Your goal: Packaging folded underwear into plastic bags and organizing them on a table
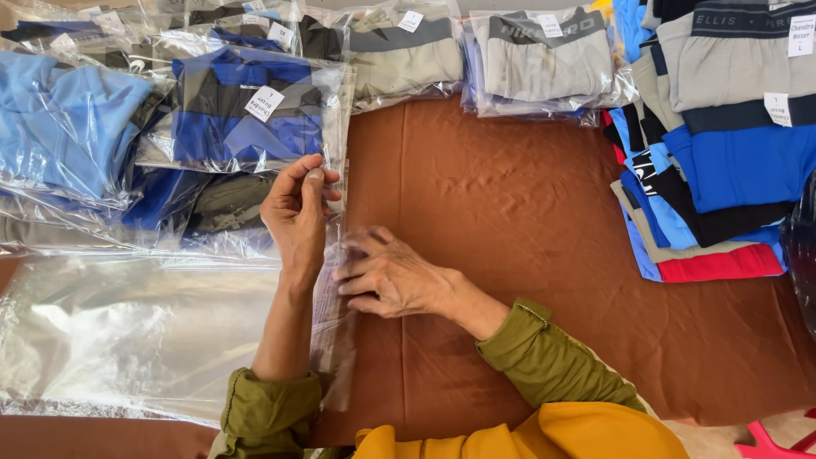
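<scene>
Cloth (527, 221) of rust-brown colour covered the table, the largest thing in view. On its left side lay an empty clear plastic bag (127, 331), flat, its open edge toward the middle. Above that sat bagged blue garments (246, 110), with more packed grey ones along the far edge, and a loose stack of folded underwear (722, 170) lay at the right. The right hand (387, 276) rested flat, fingers spread, pressing the bag's edge to the cloth. The left hand (297, 208) was raised just above it, thumb and fingers pinched together on what looked like a thin strip at the bag's flap; I could not tell exactly what. The step in hand seemed to be readying the bag's mouth. Any further move would call for keeping the slippery film pinned while the flap lifted.
</scene>
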